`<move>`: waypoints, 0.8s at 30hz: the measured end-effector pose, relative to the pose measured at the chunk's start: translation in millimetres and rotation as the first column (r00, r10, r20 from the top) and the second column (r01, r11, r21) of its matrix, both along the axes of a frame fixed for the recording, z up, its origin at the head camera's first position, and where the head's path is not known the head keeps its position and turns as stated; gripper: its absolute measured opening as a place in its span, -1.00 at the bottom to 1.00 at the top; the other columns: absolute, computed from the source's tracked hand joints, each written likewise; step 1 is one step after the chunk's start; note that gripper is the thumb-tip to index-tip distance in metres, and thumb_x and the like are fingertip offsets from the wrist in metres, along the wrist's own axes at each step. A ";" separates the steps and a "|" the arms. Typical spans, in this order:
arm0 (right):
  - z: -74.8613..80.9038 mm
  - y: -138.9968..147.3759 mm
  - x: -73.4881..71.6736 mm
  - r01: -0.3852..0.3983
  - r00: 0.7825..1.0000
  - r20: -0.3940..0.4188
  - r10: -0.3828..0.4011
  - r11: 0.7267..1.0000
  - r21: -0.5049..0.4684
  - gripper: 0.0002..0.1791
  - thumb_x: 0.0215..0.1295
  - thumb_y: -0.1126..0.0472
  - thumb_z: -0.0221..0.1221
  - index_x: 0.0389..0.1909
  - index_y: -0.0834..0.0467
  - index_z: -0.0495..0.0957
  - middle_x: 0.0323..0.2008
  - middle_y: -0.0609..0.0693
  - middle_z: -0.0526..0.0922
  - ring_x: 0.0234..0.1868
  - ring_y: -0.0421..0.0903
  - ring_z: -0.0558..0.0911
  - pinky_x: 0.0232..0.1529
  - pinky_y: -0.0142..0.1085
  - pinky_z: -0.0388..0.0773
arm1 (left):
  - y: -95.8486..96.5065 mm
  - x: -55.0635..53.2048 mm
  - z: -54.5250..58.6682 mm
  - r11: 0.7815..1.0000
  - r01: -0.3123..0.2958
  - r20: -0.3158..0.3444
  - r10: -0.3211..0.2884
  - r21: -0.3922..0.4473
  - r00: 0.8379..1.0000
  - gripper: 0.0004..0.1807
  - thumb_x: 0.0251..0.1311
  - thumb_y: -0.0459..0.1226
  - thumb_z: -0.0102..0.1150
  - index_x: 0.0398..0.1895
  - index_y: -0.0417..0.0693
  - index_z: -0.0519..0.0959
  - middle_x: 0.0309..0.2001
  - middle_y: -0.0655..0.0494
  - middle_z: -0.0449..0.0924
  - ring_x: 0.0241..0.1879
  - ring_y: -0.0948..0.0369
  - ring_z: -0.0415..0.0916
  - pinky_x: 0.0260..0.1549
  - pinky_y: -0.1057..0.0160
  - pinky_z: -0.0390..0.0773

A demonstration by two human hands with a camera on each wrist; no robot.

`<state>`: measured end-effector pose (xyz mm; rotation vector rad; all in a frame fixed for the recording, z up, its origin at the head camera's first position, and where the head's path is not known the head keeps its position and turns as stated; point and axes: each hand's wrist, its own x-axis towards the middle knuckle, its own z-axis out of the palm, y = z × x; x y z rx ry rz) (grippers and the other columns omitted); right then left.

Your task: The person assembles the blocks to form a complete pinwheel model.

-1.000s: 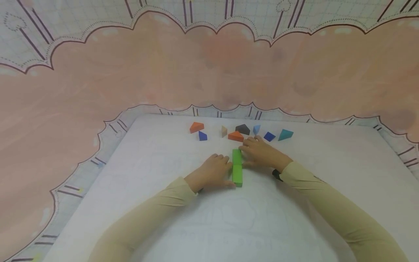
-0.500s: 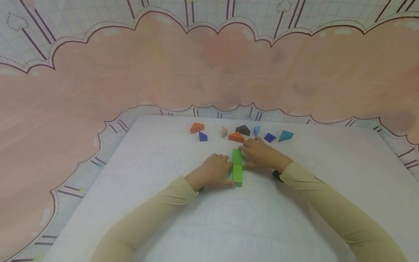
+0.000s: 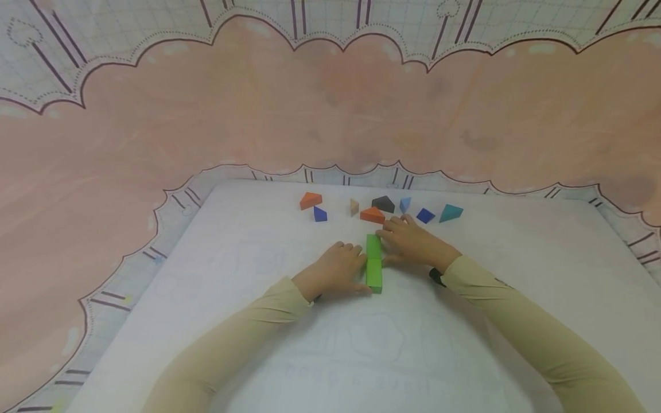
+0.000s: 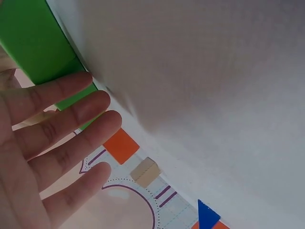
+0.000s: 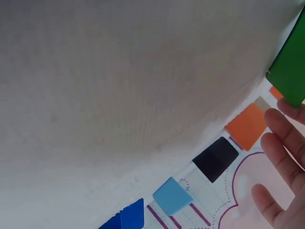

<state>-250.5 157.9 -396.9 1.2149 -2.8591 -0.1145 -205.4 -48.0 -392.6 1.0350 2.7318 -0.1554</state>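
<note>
Two green blocks, a far one and a near one, lie end to end in a line on the white table. My left hand is at their left side, its thumb by the near end. In the left wrist view, the fairly straight fingers overlap a green block. From the right, my right hand has a fingertip by the far block's far end and its thumb low beside the blocks. Its fingers look loosely extended in the right wrist view, one at the corner of a green block.
Beyond the hands lie loose blocks: two orange, two dark blue, a tan one, a black one, a light blue one and a teal one. A patterned cloth rises behind the table.
</note>
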 end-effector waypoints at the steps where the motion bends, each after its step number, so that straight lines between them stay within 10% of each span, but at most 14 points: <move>1: 0.1 -0.1 0.3 0.001 1.000 0.005 -0.001 1.000 -0.002 -0.26 0.06 -0.24 0.24 0.17 0.15 0.44 0.08 0.11 0.53 0.19 0.08 0.43 0.28 0.14 0.24 | 0.1 0.0 0.0 1.000 0.003 -0.001 -0.003 -0.001 1.000 -0.20 0.07 0.32 0.04 0.22 -0.02 0.39 0.17 0.03 0.46 0.14 0.12 0.39 0.22 0.11 0.31; 24: -0.7 3.1 13.5 -0.013 1.000 0.009 0.013 1.000 0.008 -0.23 0.04 -0.26 0.25 0.16 0.18 0.42 0.07 0.13 0.52 0.17 0.09 0.44 0.25 0.13 0.25 | -5.4 5.1 1.8 0.996 0.082 -0.003 -0.082 0.017 0.997 -0.17 0.03 0.38 -0.01 0.23 0.05 0.38 0.17 0.05 0.45 0.17 0.11 0.37 0.27 0.08 0.27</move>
